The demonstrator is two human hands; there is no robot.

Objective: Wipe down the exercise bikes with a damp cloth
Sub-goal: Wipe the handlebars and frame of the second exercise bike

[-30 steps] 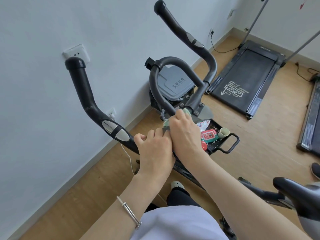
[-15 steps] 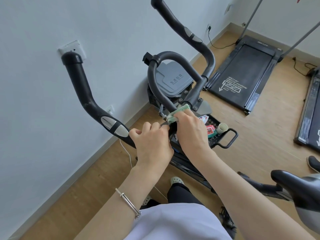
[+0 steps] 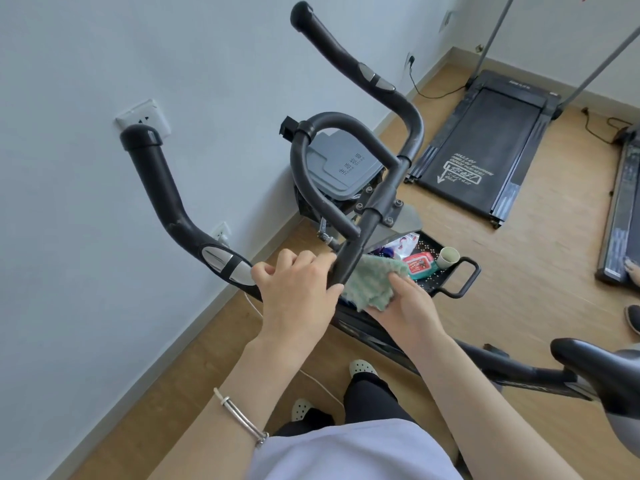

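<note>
A black exercise bike fills the middle of the head view; its handlebar (image 3: 374, 209) has two long grips and a looped inner bar. My left hand (image 3: 298, 292) grips the lower part of the handlebar stem where the bars meet. My right hand (image 3: 412, 306) holds a green cloth (image 3: 372, 284) from below, just right of the stem and touching it. The cloth hangs loosely bunched over my fingers. The bike's black saddle (image 3: 602, 372) juts in at the lower right.
A grey lidded bin (image 3: 341, 168) stands by the wall behind the bars. A black tray (image 3: 446, 282) on the floor holds a red wipes pack (image 3: 420, 266) and a paper cup (image 3: 448, 258). Two treadmills (image 3: 481, 150) lie on the wooden floor at right. Another person's feet show at the right edge.
My right hand has come off the stem, dropped lower and to the right, and the cloth has opened out in it. My left hand stays on the handlebar stem.
</note>
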